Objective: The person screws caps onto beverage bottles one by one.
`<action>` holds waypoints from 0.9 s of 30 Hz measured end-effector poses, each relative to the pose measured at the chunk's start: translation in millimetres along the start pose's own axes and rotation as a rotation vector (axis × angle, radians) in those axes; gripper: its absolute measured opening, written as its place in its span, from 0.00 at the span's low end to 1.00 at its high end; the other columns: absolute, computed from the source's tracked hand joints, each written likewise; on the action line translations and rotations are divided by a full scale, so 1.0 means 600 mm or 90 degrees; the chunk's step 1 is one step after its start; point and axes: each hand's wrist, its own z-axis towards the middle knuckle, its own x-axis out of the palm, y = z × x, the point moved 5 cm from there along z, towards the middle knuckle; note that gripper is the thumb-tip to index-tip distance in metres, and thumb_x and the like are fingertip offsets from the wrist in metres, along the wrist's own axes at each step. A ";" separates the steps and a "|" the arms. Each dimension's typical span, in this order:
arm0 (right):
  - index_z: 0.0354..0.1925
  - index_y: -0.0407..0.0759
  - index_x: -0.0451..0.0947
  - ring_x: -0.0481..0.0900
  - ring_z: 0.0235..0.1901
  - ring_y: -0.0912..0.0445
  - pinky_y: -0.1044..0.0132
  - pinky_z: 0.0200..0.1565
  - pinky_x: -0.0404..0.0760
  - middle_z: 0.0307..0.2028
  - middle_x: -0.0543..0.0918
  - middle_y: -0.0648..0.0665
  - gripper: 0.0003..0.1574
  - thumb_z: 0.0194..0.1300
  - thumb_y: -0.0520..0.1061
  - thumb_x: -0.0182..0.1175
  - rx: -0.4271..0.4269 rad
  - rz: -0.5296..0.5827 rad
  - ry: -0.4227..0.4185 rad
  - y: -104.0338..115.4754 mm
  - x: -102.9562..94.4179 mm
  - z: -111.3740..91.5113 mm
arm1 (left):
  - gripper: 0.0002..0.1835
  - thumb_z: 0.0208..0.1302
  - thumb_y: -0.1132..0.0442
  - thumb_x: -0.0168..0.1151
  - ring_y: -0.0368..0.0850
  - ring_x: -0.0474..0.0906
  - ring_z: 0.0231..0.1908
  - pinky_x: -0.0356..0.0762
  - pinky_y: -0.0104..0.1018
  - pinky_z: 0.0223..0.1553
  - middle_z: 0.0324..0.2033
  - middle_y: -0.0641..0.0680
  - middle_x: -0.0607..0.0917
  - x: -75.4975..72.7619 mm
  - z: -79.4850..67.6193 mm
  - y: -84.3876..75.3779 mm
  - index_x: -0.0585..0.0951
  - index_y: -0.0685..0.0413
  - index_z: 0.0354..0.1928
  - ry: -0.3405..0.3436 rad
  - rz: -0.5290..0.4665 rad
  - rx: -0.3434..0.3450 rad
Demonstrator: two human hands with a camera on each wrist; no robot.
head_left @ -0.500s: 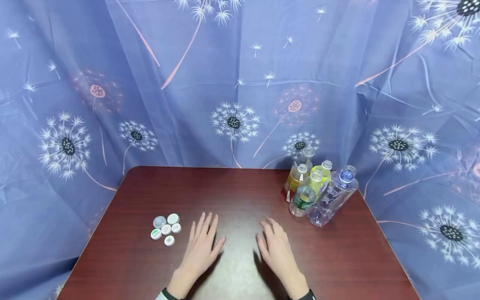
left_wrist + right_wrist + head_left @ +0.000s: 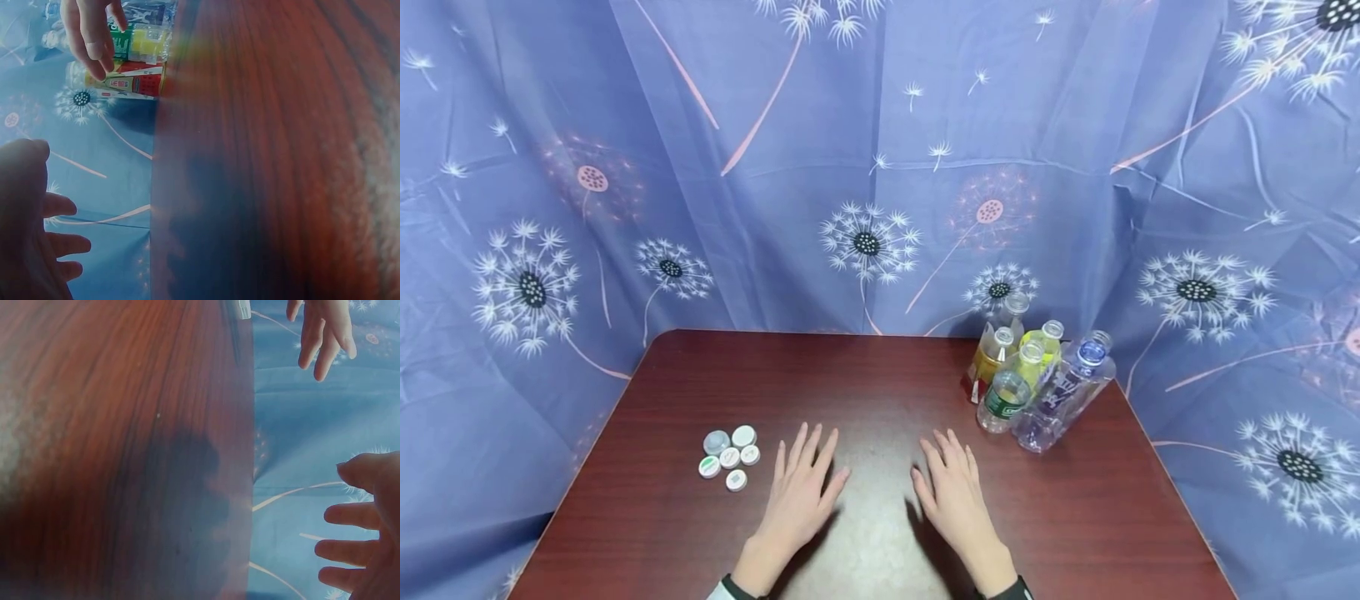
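Observation:
My left hand [image 2: 797, 498] hovers over the front of the table with fingers straight and spread, holding nothing; its shadow falls on the wood beside it. Just left of it lies a group of bottle caps [image 2: 730, 458], mostly white, one with a green mark and one larger and translucent. My right hand [image 2: 953, 493] is held the same way on the other side, its fingers extended and nothing in them. Beyond its fingertips, to the right, several capless plastic bottles stand close together: a small clear bottle with a green label [image 2: 1003, 403] and a large clear one [image 2: 1060, 400] in front.
Behind those two stand a bottle with a red and yellow label [image 2: 987, 367] and yellow-labelled bottles [image 2: 1049, 335]. The dark red wooden table [image 2: 850, 375] reaches back to a blue curtain [image 2: 775, 250] with dandelion prints, which also hangs along both sides.
Both hands stay nearly in place, the right fingers lifting very slightly. The caps and bottles keep their places; the view shifts a little.

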 end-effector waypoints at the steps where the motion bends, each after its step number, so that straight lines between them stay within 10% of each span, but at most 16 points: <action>1: 0.59 0.33 0.80 0.72 0.66 0.30 0.27 0.65 0.67 0.61 0.79 0.28 0.26 0.66 0.44 0.69 -0.002 0.000 -0.002 0.000 -0.001 0.000 | 0.32 0.77 0.46 0.56 0.66 0.56 0.77 0.52 0.74 0.72 0.73 0.67 0.70 0.000 0.000 0.000 0.70 0.54 0.76 0.001 0.000 0.000; 16: 0.54 0.33 0.81 0.82 0.47 0.39 0.42 0.50 0.81 0.48 0.85 0.35 0.19 0.65 0.37 0.66 -0.014 0.026 -0.118 -0.048 -0.095 0.020 | 0.16 0.67 0.60 0.71 0.51 0.81 0.48 0.78 0.48 0.45 0.44 0.53 0.87 -0.016 0.010 -0.004 0.86 0.57 0.54 -0.130 -0.021 0.047; 27: 0.57 0.26 0.77 0.74 0.51 0.36 0.74 0.62 0.66 0.50 0.79 0.26 0.23 0.65 0.35 0.65 0.059 0.083 -0.426 -0.177 -0.255 0.033 | 0.13 0.67 0.62 0.70 0.50 0.82 0.48 0.81 0.47 0.41 0.43 0.50 0.88 -0.008 0.000 -0.002 0.87 0.54 0.51 -0.101 -0.038 0.034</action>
